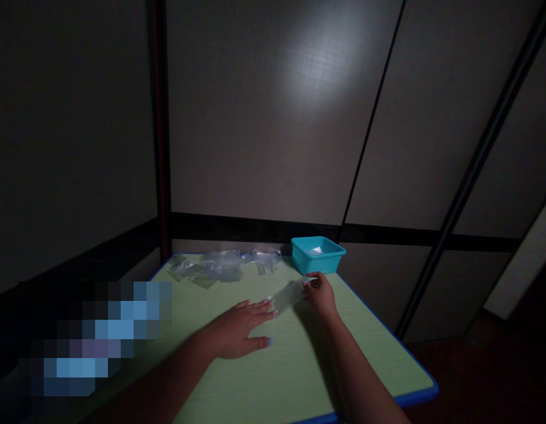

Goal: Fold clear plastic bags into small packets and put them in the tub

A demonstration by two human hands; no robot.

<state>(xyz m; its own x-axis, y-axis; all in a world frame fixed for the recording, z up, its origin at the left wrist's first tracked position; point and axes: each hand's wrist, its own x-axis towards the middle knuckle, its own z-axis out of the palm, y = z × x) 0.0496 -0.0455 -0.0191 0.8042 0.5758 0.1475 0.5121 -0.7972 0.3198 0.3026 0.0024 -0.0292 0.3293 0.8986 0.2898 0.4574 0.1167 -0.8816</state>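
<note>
A clear plastic bag lies on the green table between my two hands. My left hand is flat on the tabletop, palm down with its fingers spread, and the fingertips touch the bag's left end. At the bag's right end, the fingers of my right hand are pinched on its edge. Just beyond my right hand stands a turquoise basket with something clear and shiny inside.
Several crumpled clear bags are spread along the far left part of the blue-edged table. Dark panelled doors rise right behind the table. A blurred-out patch covers the lower left.
</note>
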